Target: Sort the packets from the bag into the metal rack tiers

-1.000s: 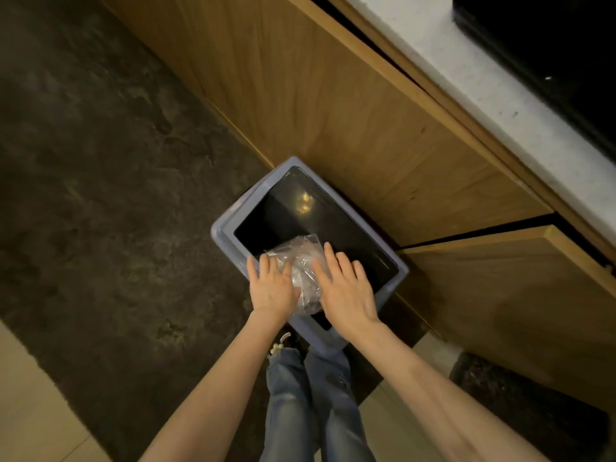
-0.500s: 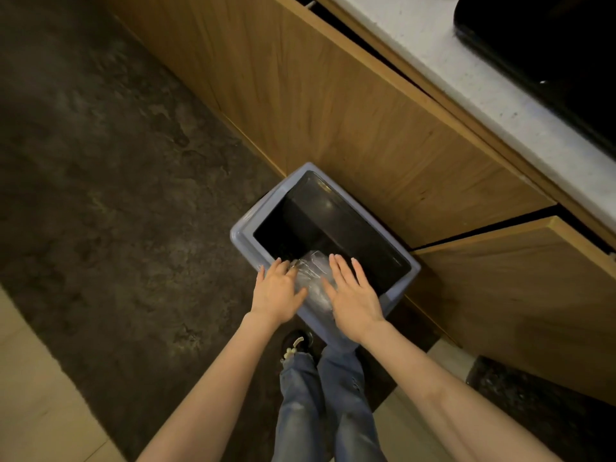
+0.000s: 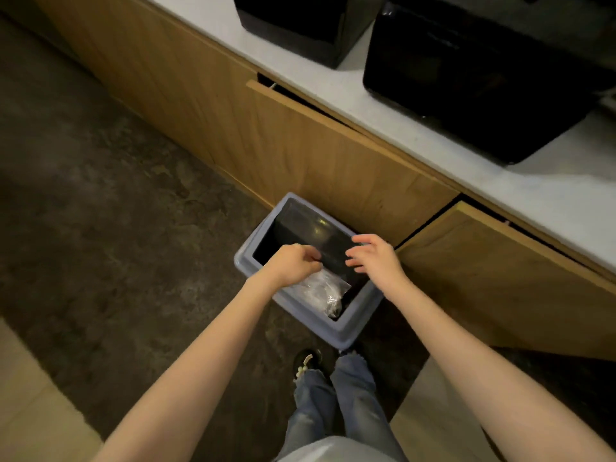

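A crumpled clear plastic bag (image 3: 321, 290) lies inside the blue-grey bin (image 3: 346, 331), against its near wall. My left hand (image 3: 293, 261) hovers over the bin's near-left side just above the bag, fingers curled in with thumb against them; whether they touch the bag is unclear. Over the bin's right rim my right hand (image 3: 375, 256) is held with fingers spread and nothing in it. No metal rack and no packets are in view.
The bin has a black liner (image 3: 300, 228) and stands on dark floor against wooden cabinet fronts (image 3: 333, 161). A white countertop (image 3: 533, 188) above carries two black appliances (image 3: 473, 71). My legs in jeans (image 3: 336, 401) are right behind the bin.
Both hands have lifted off the clear bag, which stays in the bin. The left hand has curled shut, the right has spread open. The view has risen and now shows the countertop.
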A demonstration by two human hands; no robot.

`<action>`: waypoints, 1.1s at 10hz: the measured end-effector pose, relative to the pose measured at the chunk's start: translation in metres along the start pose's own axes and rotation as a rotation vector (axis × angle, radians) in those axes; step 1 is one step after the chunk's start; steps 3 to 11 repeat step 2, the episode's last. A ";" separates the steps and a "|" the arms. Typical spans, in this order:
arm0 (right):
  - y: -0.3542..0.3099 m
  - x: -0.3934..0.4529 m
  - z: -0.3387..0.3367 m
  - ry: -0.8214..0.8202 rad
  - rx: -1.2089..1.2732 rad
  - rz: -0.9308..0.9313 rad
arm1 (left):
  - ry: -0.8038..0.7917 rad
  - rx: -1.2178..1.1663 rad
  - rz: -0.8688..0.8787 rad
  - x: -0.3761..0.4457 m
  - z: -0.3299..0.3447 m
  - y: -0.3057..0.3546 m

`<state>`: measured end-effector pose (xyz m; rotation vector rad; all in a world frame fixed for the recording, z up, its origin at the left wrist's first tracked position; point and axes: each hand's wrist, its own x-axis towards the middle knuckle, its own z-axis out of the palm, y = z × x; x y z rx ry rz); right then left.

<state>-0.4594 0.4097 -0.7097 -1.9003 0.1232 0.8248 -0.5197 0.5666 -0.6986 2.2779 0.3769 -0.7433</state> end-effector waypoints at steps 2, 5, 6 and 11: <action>-0.065 -0.075 -0.096 0.122 0.252 -0.220 | 0.017 -0.006 0.306 -0.026 -0.050 0.115; -0.065 -0.075 -0.096 0.122 0.252 -0.220 | 0.017 -0.006 0.306 -0.026 -0.050 0.115; -0.065 -0.075 -0.096 0.122 0.252 -0.220 | 0.017 -0.006 0.306 -0.026 -0.050 0.115; -0.065 -0.075 -0.096 0.122 0.252 -0.220 | 0.017 -0.006 0.306 -0.026 -0.050 0.115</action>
